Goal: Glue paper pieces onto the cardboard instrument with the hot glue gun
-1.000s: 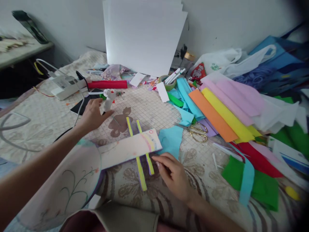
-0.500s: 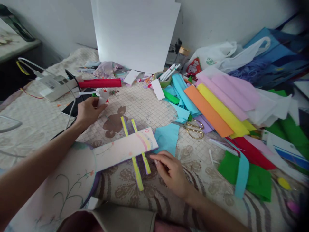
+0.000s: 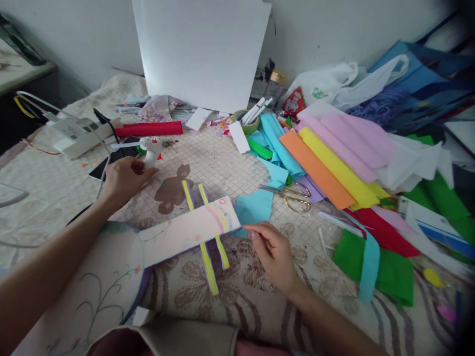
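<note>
A lute-shaped cardboard cutout (image 3: 189, 225) lies on the patterned cloth, its round body by my lap and its pale neck pointing right. Flowers and a rainbow are drawn on it. Yellow strips with purple edges (image 3: 209, 269) stick out on both sides of the neck. My left hand (image 3: 126, 179) is closed around the lower part of a white hot glue gun (image 3: 151, 148) with a red trigger, beyond the neck. My right hand (image 3: 272, 252) has curled fingers, the index fingertip at the neck's lower right corner; whether it pinches anything is hidden.
Gold-handled scissors (image 3: 295, 197) lie by a light blue paper scrap (image 3: 256, 210). Rolled coloured papers (image 3: 315, 170) and plastic bags (image 3: 326, 86) crowd the right. A power strip (image 3: 83, 136) with cables stands at left, a red roll (image 3: 148, 129) and a white board (image 3: 202, 49) behind.
My right hand has moved up and right from below the neck to its end corner. My left hand and the glue gun have come slightly left and nearer. The whole view has shifted a little.
</note>
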Demonstrator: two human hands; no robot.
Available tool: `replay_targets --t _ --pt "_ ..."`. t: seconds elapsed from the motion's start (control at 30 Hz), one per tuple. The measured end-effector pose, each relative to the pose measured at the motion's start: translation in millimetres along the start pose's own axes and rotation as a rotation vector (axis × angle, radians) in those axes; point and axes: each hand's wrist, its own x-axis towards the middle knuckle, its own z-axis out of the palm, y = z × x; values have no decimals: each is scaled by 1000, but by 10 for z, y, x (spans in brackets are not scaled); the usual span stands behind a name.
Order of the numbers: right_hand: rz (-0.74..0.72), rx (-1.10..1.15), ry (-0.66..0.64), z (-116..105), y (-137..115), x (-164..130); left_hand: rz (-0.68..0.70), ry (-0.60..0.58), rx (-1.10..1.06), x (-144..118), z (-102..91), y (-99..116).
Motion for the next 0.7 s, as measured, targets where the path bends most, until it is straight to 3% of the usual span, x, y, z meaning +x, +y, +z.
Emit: replay_targets --t 0.37,0.7 --pt "12 21 -36 39 19 -8 -137 -26 -86 79 72 -27" --pt "7 24 -41 45 34 -6 -131 -39 -131 118 103 -8"
